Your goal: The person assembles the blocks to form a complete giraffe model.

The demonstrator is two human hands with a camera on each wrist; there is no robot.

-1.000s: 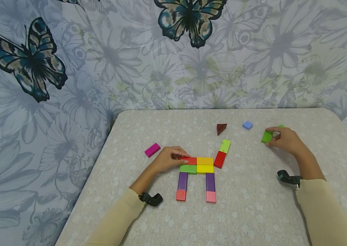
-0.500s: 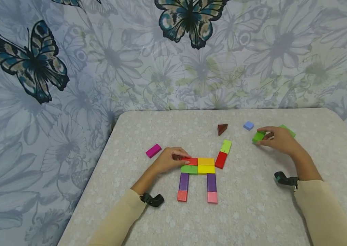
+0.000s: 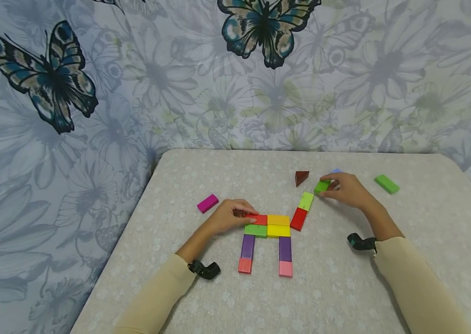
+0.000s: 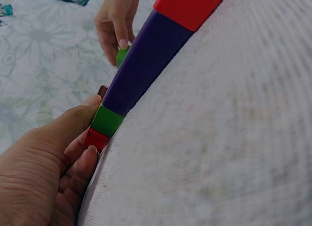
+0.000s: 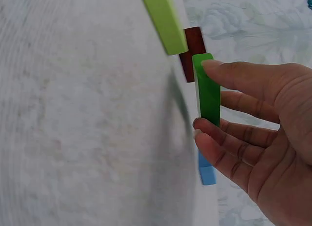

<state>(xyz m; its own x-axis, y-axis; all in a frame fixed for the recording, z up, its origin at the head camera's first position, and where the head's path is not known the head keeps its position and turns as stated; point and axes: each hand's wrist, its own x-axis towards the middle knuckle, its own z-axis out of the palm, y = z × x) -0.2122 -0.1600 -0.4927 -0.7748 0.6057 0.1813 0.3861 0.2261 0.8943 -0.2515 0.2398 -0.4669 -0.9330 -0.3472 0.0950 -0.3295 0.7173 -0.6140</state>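
Between thumb and fingers, my right hand pinches a green block, just beyond the upper end of a lime block. That lime block meets a red block in a slanted line. My left hand grips the end of another red block, which lies against a green block. Orange and yellow blocks adjoin these on the right. Below them run two legs, each a purple block ending in a pink or salmon block.
A magenta block lies left of the figure. Toward the back are a brown triangular block, a blue block partly hidden behind my right hand, and a loose green block. The cloth-covered table ends at a patterned backdrop.
My right hand has carried the green block leftward, from beside the other green block to near the lime block. My left hand stays on the red block.
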